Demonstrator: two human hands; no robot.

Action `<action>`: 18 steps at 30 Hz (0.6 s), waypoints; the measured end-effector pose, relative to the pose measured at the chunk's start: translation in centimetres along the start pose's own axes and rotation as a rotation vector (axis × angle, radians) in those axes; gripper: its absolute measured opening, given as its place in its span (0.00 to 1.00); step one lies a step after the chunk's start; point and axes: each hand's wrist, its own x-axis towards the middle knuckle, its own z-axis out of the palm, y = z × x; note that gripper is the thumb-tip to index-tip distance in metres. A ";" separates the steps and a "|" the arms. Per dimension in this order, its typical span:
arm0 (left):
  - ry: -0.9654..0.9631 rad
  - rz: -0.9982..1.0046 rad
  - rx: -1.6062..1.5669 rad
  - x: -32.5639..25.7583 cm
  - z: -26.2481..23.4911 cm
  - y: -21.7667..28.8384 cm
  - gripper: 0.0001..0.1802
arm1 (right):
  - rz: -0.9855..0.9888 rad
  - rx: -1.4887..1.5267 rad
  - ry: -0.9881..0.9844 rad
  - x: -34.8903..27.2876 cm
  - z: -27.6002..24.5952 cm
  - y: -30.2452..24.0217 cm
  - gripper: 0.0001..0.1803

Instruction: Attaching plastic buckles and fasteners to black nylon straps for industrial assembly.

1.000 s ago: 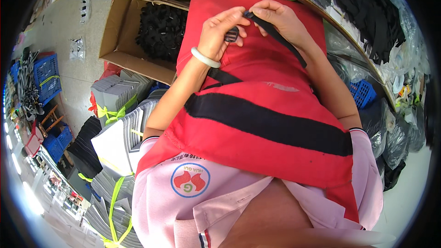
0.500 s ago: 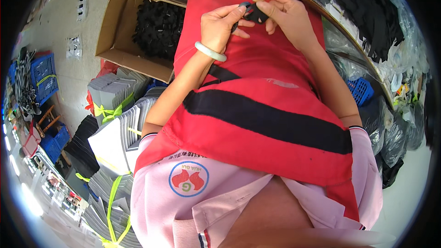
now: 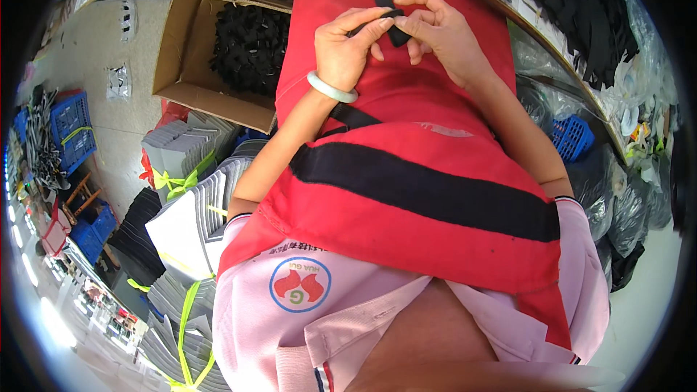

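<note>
My left hand [image 3: 350, 45], with a pale green bangle on its wrist, and my right hand [image 3: 435, 29] meet over the top of a red apron [image 3: 406, 174] with a black band. Both pinch a small black strap piece [image 3: 390, 20]: the left thumb and fingers hold its left end, the right fingers hold its lower right part. The piece is folded or bent between the fingertips; its exact shape is partly hidden by the fingers.
An open cardboard box [image 3: 190, 65] full of black pieces [image 3: 249, 47] stands at the left. Bundles of grey-white sheets tied with yellow-green ribbon [image 3: 185, 167] are stacked below it. Blue crates [image 3: 70, 127] lie far left, black material and plastic bags [image 3: 581, 22] at the right.
Both hands have moved up and away from me with the black piece, and the fingers have shifted their pinch on it.
</note>
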 end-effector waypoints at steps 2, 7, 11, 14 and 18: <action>-0.014 0.005 -0.062 -0.1 0.0 -0.2 0.09 | 0.024 -0.025 -0.029 0.0 -0.1 0.0 0.18; -0.054 0.090 0.008 0.4 -0.8 0.0 0.09 | 0.061 0.059 0.002 0.1 0.1 -0.3 0.15; -0.115 0.089 0.096 -0.1 -0.7 0.4 0.09 | 0.269 -0.091 -0.248 1.1 -2.4 -0.5 0.13; -0.142 0.077 0.062 -0.8 -0.8 0.2 0.09 | 0.201 -0.202 -0.291 1.1 -2.6 -0.6 0.11; -0.134 0.024 0.002 -1.0 -0.8 0.7 0.09 | -0.099 -0.412 -0.103 1.7 -2.9 0.4 0.10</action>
